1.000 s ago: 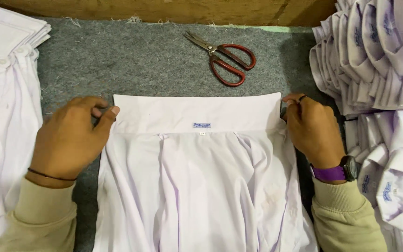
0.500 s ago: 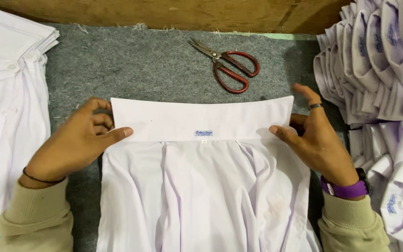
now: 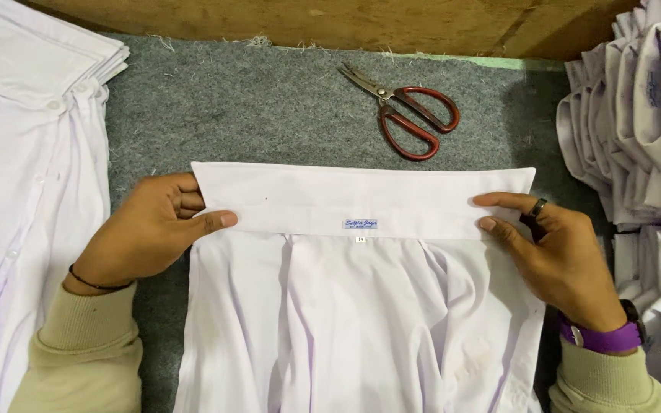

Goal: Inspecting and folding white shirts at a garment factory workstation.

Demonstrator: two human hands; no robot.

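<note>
A grey felt-covered bench [image 3: 269,115] carries everything here. In the middle lies a white shirt [image 3: 361,329], spread flat with its body running toward the near edge and its collar [image 3: 361,200] forming a straight band across the far end. To the left sits a stack of folded white shirts [image 3: 32,153]; to the right, a pile of white collars [image 3: 640,115] stands on edge in rows. Red-handled scissors [image 3: 411,111] lie on the felt just beyond the collar, apart from it.

The likeliest slip, judging from the loose folds below the collar, is uneven pressure: if one end is pushed or pulled harder than the other, the band could skew or the pleats beneath could bunch into a crease. The scissors are near enough that fabric dragged farther away could ride over them.

The left hand [image 3: 147,233] is half closed at the collar's left end, thumb lying on top of the band and fingers curled at its edge, pinching it. The right hand [image 3: 560,252] is mostly open at the right end, fingers extended and pressing flat on the band rather than gripping it.
</note>
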